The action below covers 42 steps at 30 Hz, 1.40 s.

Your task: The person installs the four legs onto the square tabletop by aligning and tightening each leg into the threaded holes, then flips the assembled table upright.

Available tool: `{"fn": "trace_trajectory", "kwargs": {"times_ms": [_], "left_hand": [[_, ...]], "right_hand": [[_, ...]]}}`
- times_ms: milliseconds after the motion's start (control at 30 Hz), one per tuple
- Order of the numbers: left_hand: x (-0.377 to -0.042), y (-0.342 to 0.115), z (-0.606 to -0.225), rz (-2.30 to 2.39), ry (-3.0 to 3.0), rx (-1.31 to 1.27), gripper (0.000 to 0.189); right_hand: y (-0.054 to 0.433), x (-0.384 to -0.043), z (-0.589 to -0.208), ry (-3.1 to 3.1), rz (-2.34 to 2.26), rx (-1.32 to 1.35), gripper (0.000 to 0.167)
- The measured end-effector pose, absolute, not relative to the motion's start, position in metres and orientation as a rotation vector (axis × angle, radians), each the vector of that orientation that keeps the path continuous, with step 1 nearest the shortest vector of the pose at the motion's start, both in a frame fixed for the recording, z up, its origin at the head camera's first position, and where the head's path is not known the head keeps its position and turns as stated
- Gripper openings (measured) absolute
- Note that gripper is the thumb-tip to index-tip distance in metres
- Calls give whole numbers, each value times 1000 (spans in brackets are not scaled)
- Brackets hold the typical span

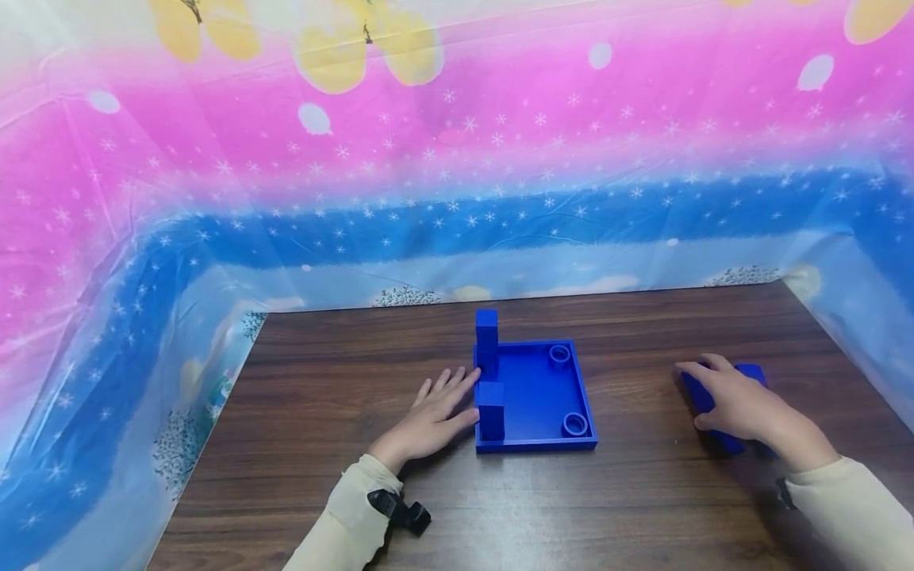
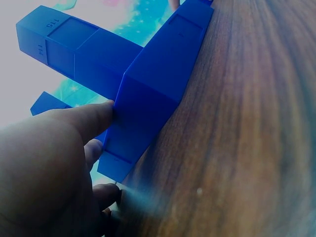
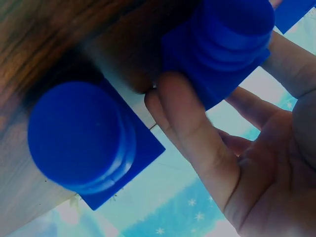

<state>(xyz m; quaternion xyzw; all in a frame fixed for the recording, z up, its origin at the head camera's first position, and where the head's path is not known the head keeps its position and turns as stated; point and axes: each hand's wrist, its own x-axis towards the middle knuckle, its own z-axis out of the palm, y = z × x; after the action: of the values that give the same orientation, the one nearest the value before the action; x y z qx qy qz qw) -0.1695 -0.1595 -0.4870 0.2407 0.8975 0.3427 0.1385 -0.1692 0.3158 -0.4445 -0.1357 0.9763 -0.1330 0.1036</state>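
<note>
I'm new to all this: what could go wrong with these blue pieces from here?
Two possible risks:
1. The right hand has thumb and fingers round a blue post, with a second blue post close beside it. Tightening or shifting that grip might knock the neighbour.
2. The left hand touches the side of the blue tray, near the standing posts. A nudge could slide the tray or jolt them.

The tray [image 1: 539, 392], posts [image 1: 487, 341], rings [image 1: 574, 435] and blocks [image 3: 74, 136] are solid deep blue. The table [image 1: 286, 444] is dark brown with streaked wood grain. The backdrop cloth [image 1: 400, 162] has pink, blue and pale bands, printed with white snowflakes and yellow butterflies. Sleeves [image 1: 350, 507] are cream; the wrist strap [image 1: 398, 510] is black.
</note>
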Motion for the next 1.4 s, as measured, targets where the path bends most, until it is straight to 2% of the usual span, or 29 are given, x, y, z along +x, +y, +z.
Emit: {"fn": "trace_trajectory", "kwargs": {"times_ms": [333,500,900,1400], "left_hand": [[-170,-159,-487,984,2596,697,69],[-170,-159,-486,978,2598,696,69],[-171,-158,-484,974,2598,696,69],[-172,-159,-487,989,2600,711,68]], "right_hand": [[316,-169,-448,2899,-383,-431,65],[316,-168,-448,2904,-400,-422,62],[313,-173,-449,2948,-528,-525,63],[273,-179,-436,3064,-817,-788,70]]}}
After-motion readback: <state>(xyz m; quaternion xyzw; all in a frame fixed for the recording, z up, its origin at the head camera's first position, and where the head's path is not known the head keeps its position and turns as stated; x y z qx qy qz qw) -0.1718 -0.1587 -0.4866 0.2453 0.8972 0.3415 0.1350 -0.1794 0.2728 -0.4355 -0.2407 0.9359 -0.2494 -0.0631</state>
